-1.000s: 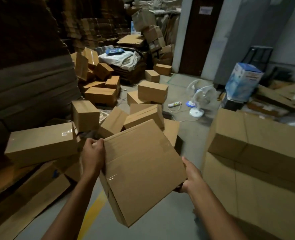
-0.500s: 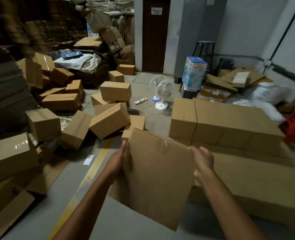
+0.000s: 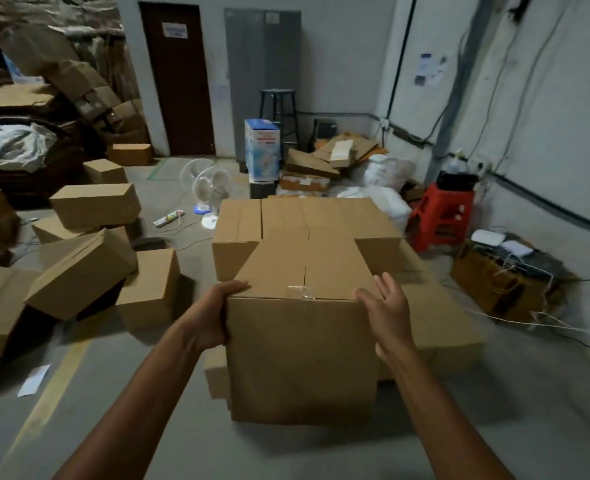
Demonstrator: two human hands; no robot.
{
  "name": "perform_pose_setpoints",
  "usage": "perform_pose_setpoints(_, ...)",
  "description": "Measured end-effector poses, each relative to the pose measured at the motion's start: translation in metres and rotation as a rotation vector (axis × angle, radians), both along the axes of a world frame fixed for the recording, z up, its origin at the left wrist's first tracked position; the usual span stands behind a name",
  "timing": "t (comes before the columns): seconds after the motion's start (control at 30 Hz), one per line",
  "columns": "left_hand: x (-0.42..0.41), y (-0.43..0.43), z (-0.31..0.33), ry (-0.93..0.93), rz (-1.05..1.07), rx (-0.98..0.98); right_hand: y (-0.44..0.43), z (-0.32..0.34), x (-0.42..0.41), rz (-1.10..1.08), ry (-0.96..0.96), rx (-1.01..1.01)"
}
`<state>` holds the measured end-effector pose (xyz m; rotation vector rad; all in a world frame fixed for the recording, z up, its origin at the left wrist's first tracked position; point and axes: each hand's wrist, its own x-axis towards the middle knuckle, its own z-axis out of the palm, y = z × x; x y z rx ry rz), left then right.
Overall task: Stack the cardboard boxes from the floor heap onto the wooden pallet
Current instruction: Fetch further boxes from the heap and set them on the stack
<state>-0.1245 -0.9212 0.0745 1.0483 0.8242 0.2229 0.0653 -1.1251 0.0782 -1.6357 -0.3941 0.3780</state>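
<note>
Both forearms reach forward over the bare concrete floor [image 3: 286, 452]. The left hand [image 3: 214, 317] curls round the cardboard box [image 3: 300, 351] at its near left top corner, thumb on top. The right hand [image 3: 387, 313], fingers straight and slightly spread, lies against the box's right top edge. The box is at centre, right against the stacked boxes [image 3: 286, 220] behind it. The floor heap [image 3: 82, 271] lies to the left.
</note>
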Motion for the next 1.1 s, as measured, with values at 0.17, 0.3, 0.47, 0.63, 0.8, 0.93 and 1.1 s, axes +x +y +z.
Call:
perform_pose_setpoints(0.17, 0.101, -0.052, 0.010, -0.096, -0.047, 0.136, -0.052, -0.013, 0.085, -0.071, -0.033, -0.019)
perform_pose_setpoints(0.3, 0.185, -0.073, 0.006, -0.184, -0.115, 0.202, -0.073, -0.015, 0.172, -0.086, -0.023, -0.041)
perform_pose_setpoints(0.47, 0.298, -0.087, -0.018, -0.227, -0.125, 0.123, -0.088, -0.007, 0.285, -0.103, 0.052, -0.136)
perform_pose_setpoints(0.63, 0.420, -0.121, -0.030, -0.197, -0.163, 0.074, -0.121, 0.001, 0.399, -0.107, 0.479, -0.254)
perform_pose_setpoints(0.8, 0.521, -0.146, -0.037, -0.168, -0.227, 0.041, -0.157, 0.025, 0.477, -0.127, 0.562, -0.381)
perform_pose_setpoints(0.93, 0.598, -0.156, -0.050, -0.175, -0.233, -0.024, -0.171, 0.000, 0.558, -0.153, 0.554, -0.351)
perform_pose_setpoints(1.1, 0.702, -0.190, -0.059, -0.116, -0.098, -0.039, -0.201, -0.012, 0.657, -0.129, 0.490, -0.231)
